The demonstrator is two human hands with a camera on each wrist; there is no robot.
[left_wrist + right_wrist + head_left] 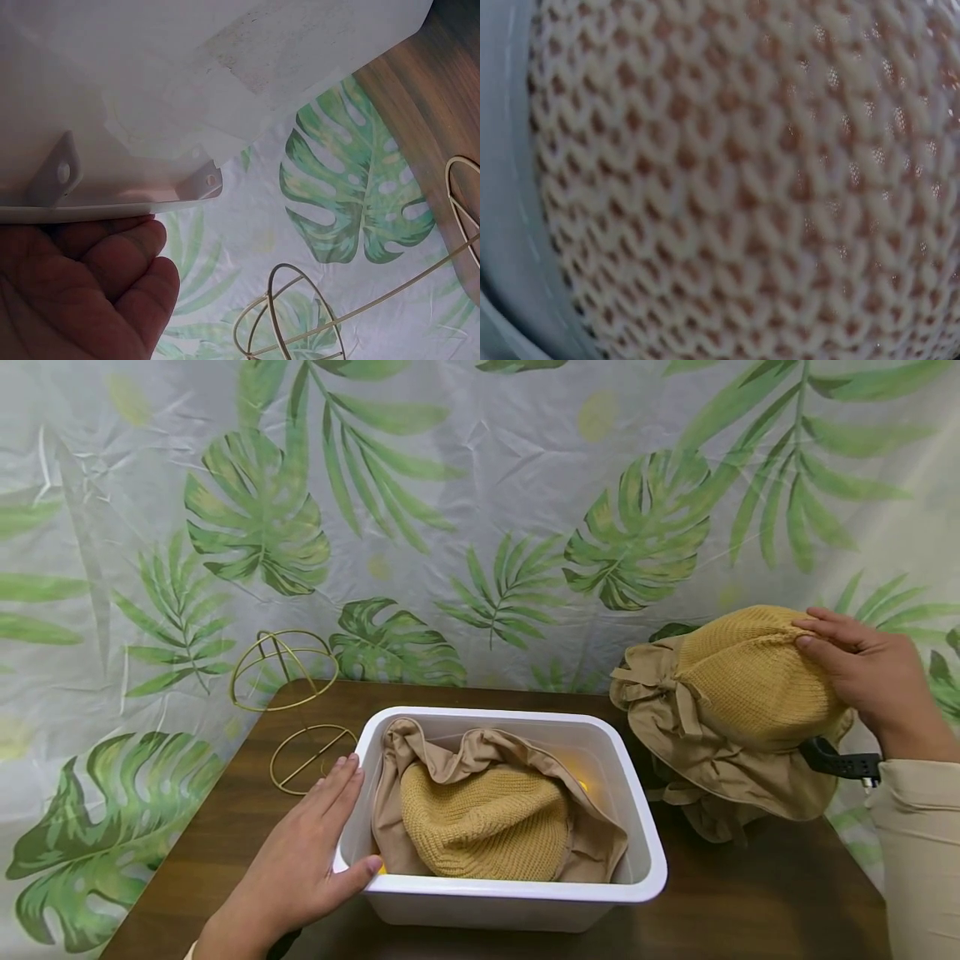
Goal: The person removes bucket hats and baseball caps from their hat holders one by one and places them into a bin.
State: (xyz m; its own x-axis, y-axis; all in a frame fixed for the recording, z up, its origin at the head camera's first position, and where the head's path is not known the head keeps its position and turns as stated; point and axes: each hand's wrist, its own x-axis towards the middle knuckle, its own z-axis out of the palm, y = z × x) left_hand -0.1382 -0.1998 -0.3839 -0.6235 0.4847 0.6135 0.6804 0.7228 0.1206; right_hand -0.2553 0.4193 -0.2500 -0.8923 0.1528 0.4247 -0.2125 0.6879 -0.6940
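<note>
At the right in the head view, my right hand [873, 672] pinches the crown of a yellow knitted sun hat [757, 685] with a tan cloth brim and a tied bow. Its knit [727, 180] fills the right wrist view, so the fingers are hidden there. Tan cloth with another tie [712, 814] shows beneath that hat. A similar hat [487, 822] lies inside a white plastic bin [495, 910], its brim folded up against the walls. My left hand [300, 843] rests on the bin's left rim, fingers extended and thumb at the front corner; the left wrist view shows fingertips touching the rim's outer edge.
A gold wire stand [307, 760] with a round open-frame top is behind the bin's left side, on the brown wooden table [202, 852]. A leaf-patterned sheet [480, 527] hangs behind the table. Small yellow glows show inside the bin.
</note>
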